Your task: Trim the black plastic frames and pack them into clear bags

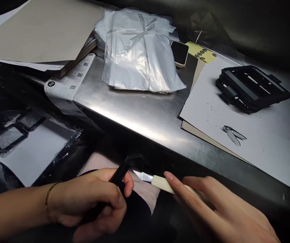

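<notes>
My left hand (89, 199) is shut around a thin black plastic piece (121, 174), which rises from my fingers toward the steel table's edge. My right hand (223, 209) holds a craft knife (161, 184) with a cream handle, its fingers lying along the handle. The bare metal blade points left toward the black piece, close to it. I cannot tell whether they touch. Below both hands lies a pale pink cloth (145, 190) with dark material over part of it.
A stainless steel table (132, 111) holds a bagged plastic bundle (140, 55), a phone (179, 53), and a white sheet (211, 135) bearing a black frame (251, 89) and small clippers (233, 135). A QR-printed booklet (70, 77) and plastic-wrapped black frames (15, 138) lie left.
</notes>
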Demonstrator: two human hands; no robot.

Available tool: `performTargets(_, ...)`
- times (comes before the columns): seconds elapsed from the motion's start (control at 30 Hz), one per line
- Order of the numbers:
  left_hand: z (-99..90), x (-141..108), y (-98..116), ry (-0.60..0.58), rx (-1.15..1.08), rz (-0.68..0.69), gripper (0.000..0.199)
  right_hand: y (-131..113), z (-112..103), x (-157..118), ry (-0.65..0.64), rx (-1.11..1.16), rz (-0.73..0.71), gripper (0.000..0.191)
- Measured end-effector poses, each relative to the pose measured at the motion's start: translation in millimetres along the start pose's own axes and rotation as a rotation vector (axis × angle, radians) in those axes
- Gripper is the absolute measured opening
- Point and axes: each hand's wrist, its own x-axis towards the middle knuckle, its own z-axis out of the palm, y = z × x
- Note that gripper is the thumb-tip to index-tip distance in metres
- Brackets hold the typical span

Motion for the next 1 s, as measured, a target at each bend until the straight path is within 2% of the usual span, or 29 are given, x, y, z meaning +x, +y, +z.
performTargets(0.2, -3.1, 1.5, -2.0, -0.051, -0.021, -0.01, 0.016, 4.8, 6.0, 3.0, -0.006, -0.025, -0.057, 0.041)
performTargets(0.37, -0.5, 0.8, -0.3, 0.018, -0.012, -0.016, 0.014, 9.4, 8.7, 6.0, 0.04, 0.015, -0.135, 0.043)
performTargets(0.5, -1.1, 1.5, -0.3, -0.021, -0.013, -0.02, 0.016, 11.3, 5.9, 7.1, 0.026, 0.035, -0.172, 0.045)
performTargets(0.7, -2.5, 1.7, -0.1, -0.063, -0.006, -0.02, 0.018, 5.2, 1.7, 7.3, 0.006, 0.042, -0.093, 0.041)
performTargets(0.87, 0.0, 0.2, -0.3, -0.01, 0.01, -0.031, 0.017, 6.3, 0.2, 7.0, 0.006, 0.032, -0.135, 0.042)
performTargets(0.93, 0.3, 0.7, -0.9, -0.022, 0.006, -0.033, 0.017, 7.0, -0.5, 7.9, -0.025, 0.032, -0.123, 0.042)
performTargets(1.0, 0.5, 1.5, -1.1, -0.026, 0.004, -0.031, 0.018, 6.3, -1.2, 9.4, 0.003, 0.035, -0.081, 0.039)
